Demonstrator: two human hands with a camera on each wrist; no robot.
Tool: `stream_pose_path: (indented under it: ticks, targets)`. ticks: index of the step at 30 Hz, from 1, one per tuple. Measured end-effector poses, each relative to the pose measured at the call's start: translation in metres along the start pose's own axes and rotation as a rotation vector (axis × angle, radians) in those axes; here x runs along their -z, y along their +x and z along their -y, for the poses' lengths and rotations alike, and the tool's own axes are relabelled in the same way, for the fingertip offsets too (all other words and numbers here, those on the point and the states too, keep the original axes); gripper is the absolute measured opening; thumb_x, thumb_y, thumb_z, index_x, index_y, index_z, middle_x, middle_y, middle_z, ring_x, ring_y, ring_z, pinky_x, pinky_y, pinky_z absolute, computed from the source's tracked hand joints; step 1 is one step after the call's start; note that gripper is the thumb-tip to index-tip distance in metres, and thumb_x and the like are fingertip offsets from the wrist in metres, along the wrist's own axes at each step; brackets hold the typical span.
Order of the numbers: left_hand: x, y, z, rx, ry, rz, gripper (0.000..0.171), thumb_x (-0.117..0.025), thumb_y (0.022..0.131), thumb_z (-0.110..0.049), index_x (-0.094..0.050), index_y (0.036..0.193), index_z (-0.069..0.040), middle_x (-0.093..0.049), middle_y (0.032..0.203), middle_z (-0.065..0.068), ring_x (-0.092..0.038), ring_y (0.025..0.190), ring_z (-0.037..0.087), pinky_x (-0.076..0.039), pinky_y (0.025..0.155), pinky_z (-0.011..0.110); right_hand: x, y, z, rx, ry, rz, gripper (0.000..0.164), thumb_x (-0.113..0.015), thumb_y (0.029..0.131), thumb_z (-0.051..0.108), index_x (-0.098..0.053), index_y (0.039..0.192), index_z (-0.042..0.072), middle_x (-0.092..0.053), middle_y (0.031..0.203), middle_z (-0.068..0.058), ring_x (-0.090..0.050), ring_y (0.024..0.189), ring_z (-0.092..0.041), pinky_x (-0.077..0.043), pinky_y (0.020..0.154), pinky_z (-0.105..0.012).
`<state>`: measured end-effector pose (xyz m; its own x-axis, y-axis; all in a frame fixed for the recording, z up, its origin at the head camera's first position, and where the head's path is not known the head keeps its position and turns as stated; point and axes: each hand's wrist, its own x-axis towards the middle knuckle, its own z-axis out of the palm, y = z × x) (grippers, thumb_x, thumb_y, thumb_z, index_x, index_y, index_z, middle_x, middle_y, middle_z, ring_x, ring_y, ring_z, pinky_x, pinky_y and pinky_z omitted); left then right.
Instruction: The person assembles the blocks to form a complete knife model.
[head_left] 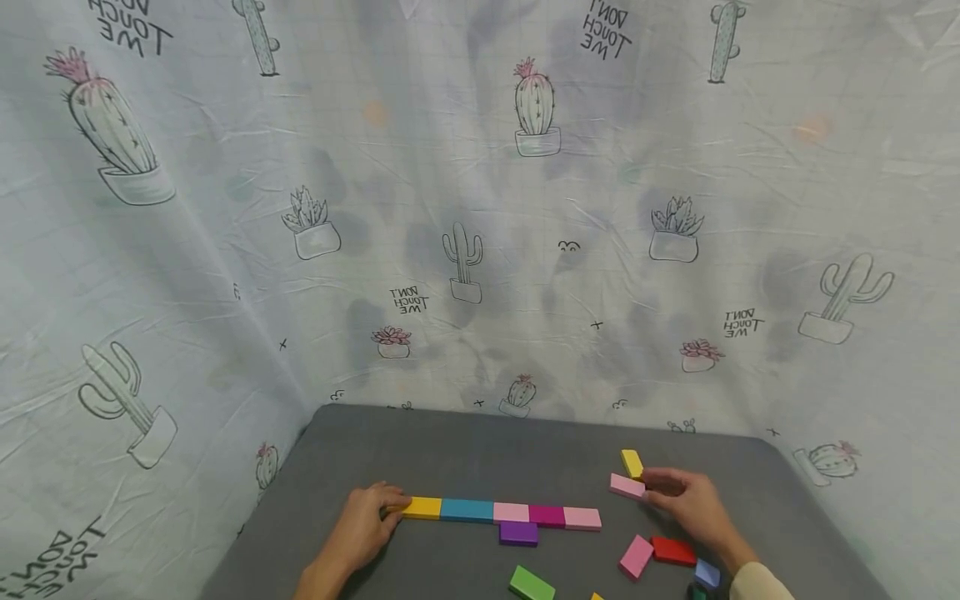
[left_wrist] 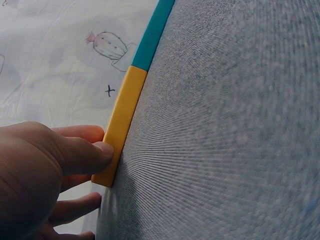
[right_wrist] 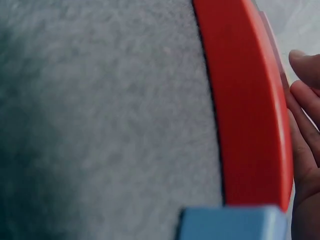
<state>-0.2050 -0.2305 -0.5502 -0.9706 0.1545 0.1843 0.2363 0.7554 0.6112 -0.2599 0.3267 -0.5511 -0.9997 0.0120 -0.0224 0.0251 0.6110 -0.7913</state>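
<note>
A row of flat rectangular blocks lies across the grey table: yellow [head_left: 422,508], blue [head_left: 467,511], pink [head_left: 512,512], magenta [head_left: 547,517] and another pink [head_left: 582,519]. My left hand [head_left: 364,525] pinches the yellow block's outer end; the left wrist view shows the thumb [left_wrist: 102,152] on its near side. A purple block [head_left: 518,534] sits against the row's near side. Further right, my right hand [head_left: 693,504] holds the right end of a separate pink block [head_left: 627,487] between thumb and fingers. Another yellow block [head_left: 632,463] lies just behind it.
Nearer on the right are a pink block [head_left: 636,557], a red block [head_left: 673,551] and a small blue block [head_left: 707,573]. A green block [head_left: 532,582] lies at the front. A cactus-print curtain [head_left: 480,167] surrounds the table [head_left: 450,450].
</note>
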Motion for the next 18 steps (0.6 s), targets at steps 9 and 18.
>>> stream_pose_path:
  ticks: [9, 18]
  targets:
    - [-0.0011, -0.0005, -0.0002, -0.016, -0.006, -0.002, 0.025, -0.087, 0.087, 0.004, -0.088, 0.107, -0.010, -0.083, 0.118, 0.014, -0.071, 0.126, 0.051, -0.058, 0.109, 0.067, -0.0046, 0.0030, 0.0040, 0.000, -0.094, -0.030, 0.037, -0.088, 0.091, 0.005, -0.080, 0.127, 0.004, -0.082, 0.121, -0.014, -0.078, 0.115, -0.035, -0.067, 0.099, -0.054]
    - [-0.0008, -0.0016, -0.0005, -0.031, 0.001, -0.011, 0.026, -0.087, 0.086, 0.005, -0.088, 0.107, -0.009, -0.083, 0.117, 0.013, -0.072, 0.125, 0.048, -0.059, 0.108, 0.066, -0.0078, 0.0015, 0.0050, 0.010, -0.095, -0.025, 0.038, -0.090, 0.091, 0.009, -0.081, 0.128, 0.007, -0.082, 0.123, -0.013, -0.078, 0.116, -0.033, -0.067, 0.100, -0.053]
